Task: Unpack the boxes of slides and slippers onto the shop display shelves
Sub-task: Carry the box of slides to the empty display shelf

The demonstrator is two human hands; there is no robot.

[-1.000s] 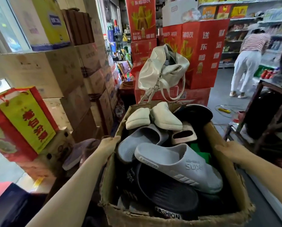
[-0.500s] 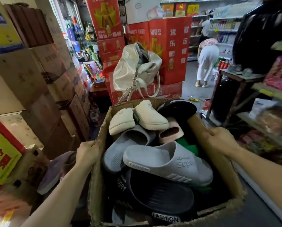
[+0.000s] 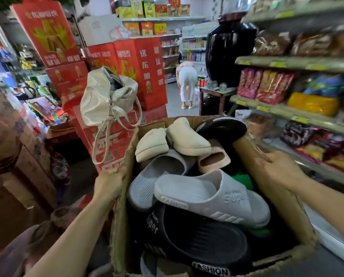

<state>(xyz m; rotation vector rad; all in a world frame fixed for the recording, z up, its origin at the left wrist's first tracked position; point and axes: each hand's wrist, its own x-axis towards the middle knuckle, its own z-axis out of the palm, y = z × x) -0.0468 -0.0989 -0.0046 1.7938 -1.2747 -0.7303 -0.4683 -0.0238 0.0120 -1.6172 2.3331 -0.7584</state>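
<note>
An open cardboard box (image 3: pixel 271 188) full of slides and slippers fills the lower middle of the view. On top lie a grey slide (image 3: pixel 213 198) marked "super", two cream slippers (image 3: pixel 185 138), a pink slide (image 3: pixel 213 158) and black slides (image 3: pixel 197 236). My left hand (image 3: pixel 109 184) grips the box's left wall. Against the right wall presses my right hand (image 3: pixel 277 168), holding that side.
Shop shelves (image 3: pixel 295 62) with snack packets run along the right. Red stacked cartons (image 3: pixel 147 72) with a cream handbag (image 3: pixel 107 98) stand ahead on the left, brown cartons (image 3: pixel 17 156) at far left. A person (image 3: pixel 186 84) bends over down the aisle beside a dark table (image 3: pixel 213 92).
The view has swung right with the box: the left-hand cartons slid out of sight and the right-hand shelves came in. Both hands keep their hold on the box.
</note>
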